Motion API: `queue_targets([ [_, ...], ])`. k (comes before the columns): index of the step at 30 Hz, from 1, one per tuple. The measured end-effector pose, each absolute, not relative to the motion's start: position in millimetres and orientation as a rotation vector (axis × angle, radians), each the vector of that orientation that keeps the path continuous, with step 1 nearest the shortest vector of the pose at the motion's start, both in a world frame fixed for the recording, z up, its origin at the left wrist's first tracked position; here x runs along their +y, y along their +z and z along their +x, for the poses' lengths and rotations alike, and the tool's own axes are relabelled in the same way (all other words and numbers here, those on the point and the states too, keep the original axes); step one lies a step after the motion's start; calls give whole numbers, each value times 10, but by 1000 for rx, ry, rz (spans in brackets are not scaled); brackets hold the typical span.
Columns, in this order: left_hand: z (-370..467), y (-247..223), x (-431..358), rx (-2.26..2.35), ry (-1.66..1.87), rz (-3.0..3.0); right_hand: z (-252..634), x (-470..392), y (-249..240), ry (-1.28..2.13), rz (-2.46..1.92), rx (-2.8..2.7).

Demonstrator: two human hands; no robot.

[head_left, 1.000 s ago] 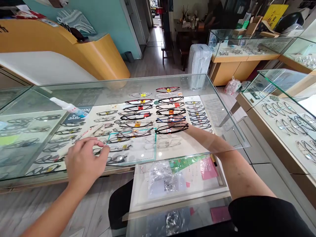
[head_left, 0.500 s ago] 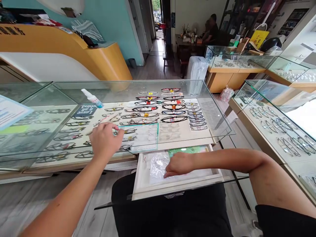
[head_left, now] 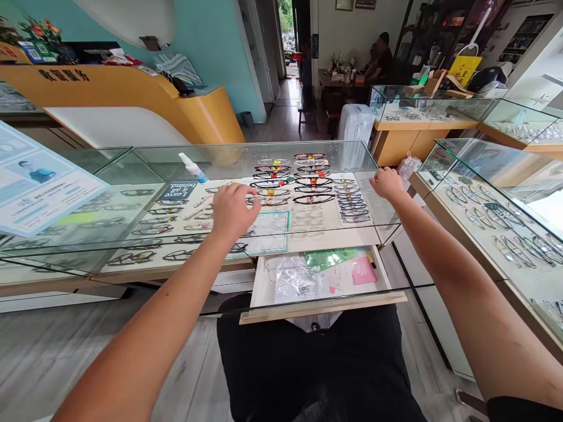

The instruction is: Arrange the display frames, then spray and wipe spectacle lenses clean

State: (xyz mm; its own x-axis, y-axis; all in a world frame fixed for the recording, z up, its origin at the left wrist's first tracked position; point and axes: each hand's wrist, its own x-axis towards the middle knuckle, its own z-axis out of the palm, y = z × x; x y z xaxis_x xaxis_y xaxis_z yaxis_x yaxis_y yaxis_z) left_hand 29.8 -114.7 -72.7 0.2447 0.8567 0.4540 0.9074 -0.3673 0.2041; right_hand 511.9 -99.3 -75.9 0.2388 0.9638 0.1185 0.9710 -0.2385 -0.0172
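My left hand (head_left: 235,214) is over the glass top of the display case (head_left: 325,235), thumb and forefinger apart in a curve, with nothing visible between them. At the case's right end is my right hand (head_left: 387,183), its fingers curled together; whatever they may hold is hidden. Rows of eyeglasses (head_left: 313,199) lie under the glass. Below, in front of my lap, a drawer (head_left: 323,307) stands pulled out. Inside it are clear plastic bags (head_left: 297,278), a green sheet (head_left: 332,258) and a pink paper (head_left: 363,270). Neither hand touches these contents.
A spray bottle (head_left: 192,167) lies toward the case's back, beside a dark printed card (head_left: 177,191). A blue-and-white leaflet (head_left: 44,181) is at the left. More display cases (head_left: 466,246) line the right side. A wrapped suitcase (head_left: 355,124) and a seated person (head_left: 382,58) are farther back.
My right hand has left the drawer and moved up and right to the case's end. My left hand has shifted right, its thumb and forefinger still apart. The view has moved somewhat.
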Motion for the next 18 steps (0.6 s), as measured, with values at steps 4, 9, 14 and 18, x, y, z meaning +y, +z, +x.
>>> queue_targets([
  [4, 868, -659, -884, -1220, -618, -2812, 5076, -866, -1023, -109, -2443, -1708],
  [9, 1342, -726, -652, -1067, -422, -2942, 5196, -633, -1099, 195, -2529, -1632],
  [14, 1547, -761, -517, -1015, -358, -2983, 5286, -388, -1070, 401, -2640, -1514],
  [18, 1627, -748, -454, -1065, -289, -2974, 5239, -262, -1104, 328, -2669, -1383],
])
